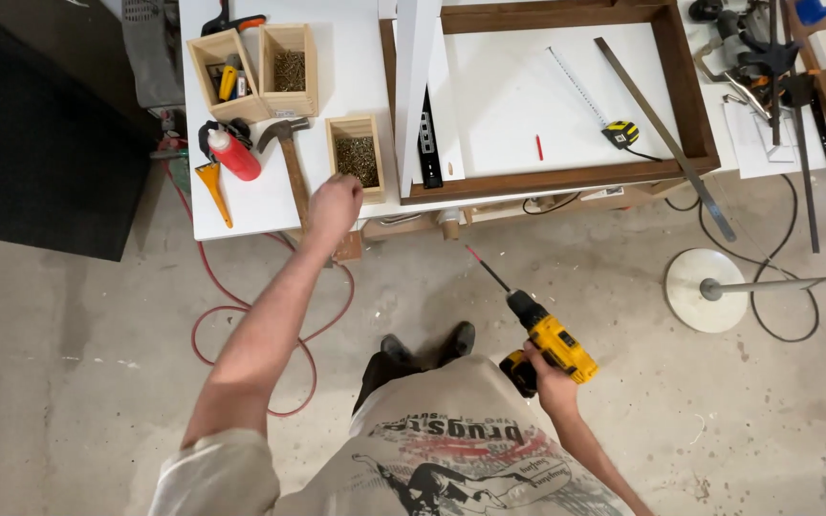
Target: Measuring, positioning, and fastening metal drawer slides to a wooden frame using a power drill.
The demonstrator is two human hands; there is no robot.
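Note:
My right hand [545, 375] grips a yellow and black cordless drill [552, 342] with a long thin bit pointing up and left toward the table edge. My left hand [334, 204] reaches out over the front edge of the white table [241, 205], its fingers closed, right beside a small wooden box of screws [357, 160]. I cannot tell whether it holds a screw. A hammer [289, 153] with a wooden handle lies just left of that hand.
A dark wooden frame [556, 179] lies on the table with a tape measure [618, 132], a red pencil [539, 147] and a long metal ruler [662, 134]. Two more wooden boxes [255, 72], a red bottle [234, 153], a red hose [241, 315] and a round lamp base [706, 290] lie around.

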